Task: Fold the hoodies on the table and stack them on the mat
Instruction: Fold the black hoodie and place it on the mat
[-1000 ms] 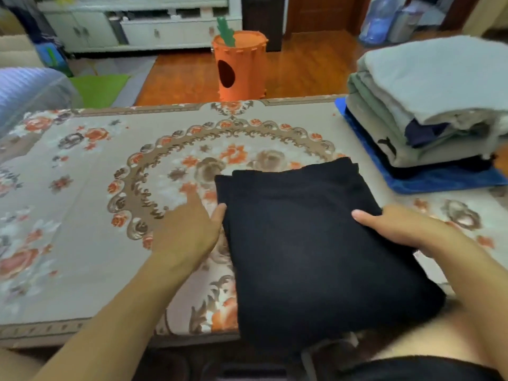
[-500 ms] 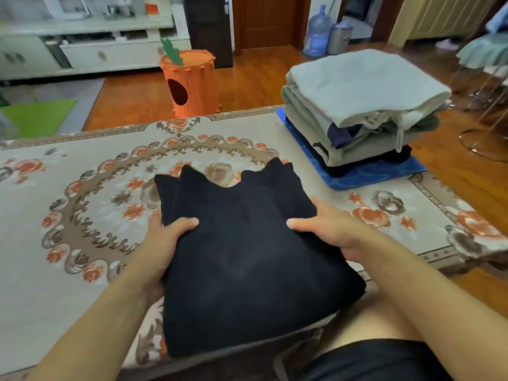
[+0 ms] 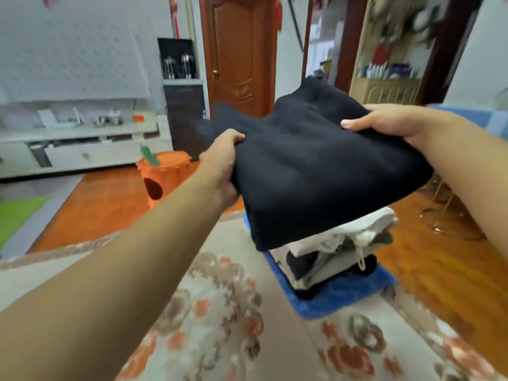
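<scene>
Folded black hoodie (image 3: 316,166) gripped at opposite edges between left hand (image 3: 222,163) and right hand (image 3: 390,122) (thumbs on top), held just above stack of folded hoodies (image 3: 338,251) on blue mat (image 3: 338,295), counter (image 3: 220,325) below

Two hands (image 3: 222,160), perhaps five hoodies (image 3: 316,166).
</scene>
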A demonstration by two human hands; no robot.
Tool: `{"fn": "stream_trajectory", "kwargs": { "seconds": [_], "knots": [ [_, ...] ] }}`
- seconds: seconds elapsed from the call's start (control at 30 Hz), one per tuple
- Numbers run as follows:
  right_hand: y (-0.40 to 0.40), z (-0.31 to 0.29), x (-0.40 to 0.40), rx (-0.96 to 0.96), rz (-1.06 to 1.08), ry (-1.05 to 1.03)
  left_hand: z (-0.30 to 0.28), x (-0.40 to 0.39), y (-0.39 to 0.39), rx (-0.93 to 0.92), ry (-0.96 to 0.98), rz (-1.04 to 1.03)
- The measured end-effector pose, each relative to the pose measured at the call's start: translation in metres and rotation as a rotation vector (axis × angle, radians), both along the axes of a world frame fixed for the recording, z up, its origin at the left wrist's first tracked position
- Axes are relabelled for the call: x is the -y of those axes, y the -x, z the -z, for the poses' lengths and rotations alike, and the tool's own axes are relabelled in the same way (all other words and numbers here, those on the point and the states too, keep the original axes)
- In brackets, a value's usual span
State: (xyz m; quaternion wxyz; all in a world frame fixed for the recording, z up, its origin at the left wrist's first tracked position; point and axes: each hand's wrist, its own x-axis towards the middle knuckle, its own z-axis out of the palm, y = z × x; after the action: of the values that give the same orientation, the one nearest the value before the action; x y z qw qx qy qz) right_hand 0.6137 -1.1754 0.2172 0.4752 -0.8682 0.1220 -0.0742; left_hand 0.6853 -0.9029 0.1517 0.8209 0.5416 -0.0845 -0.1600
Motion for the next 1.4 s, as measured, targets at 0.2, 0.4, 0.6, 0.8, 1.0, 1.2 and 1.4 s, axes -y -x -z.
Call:
{"fn": "stream_trajectory", "kwargs": {
  "seconds": [0.2, 0.4, 0.6, 0.8, 1.0, 1.2, 1.4],
  "knots": [
    [-0.058, 0.038, 0.101, -0.188, 0.065, 0.123, 0.059, 0.102, -0.08, -0.144, -0.098, -0.001],
    [-0.1, 0.163, 0.134, -0.177, 0.181, 0.381, 0.134, 0.124, -0.087, -0.149, -0.471, -0.261],
    [-0.103, 0.128, 0.127, -0.007, 0.161, 0.342, 0.105, 0.127, -0.102, -0.11, -0.353, -0.378],
    [-0.128, 0.127, 0.096, -0.556, 0.16, 0.903, 0.104, 0.112, -0.098, 0.548, -1.513, -0.301],
    [-0.189, 0.112, 0.061, -0.112, -0.042, 1.11, 0.086, 0.163, -0.109, 0.757, -1.547, 0.004],
    [-0.207, 0.2, 0.095, -0.212, -0.024, 0.885, 0.139, 0.167, -0.129, 0.735, -1.633, 0.08],
    [-0.202, 0.189, 0.089, -0.295, -0.048, 0.947, 0.142, 0.168, -0.123, 0.741, -1.71, 0.058]
  ]
}}
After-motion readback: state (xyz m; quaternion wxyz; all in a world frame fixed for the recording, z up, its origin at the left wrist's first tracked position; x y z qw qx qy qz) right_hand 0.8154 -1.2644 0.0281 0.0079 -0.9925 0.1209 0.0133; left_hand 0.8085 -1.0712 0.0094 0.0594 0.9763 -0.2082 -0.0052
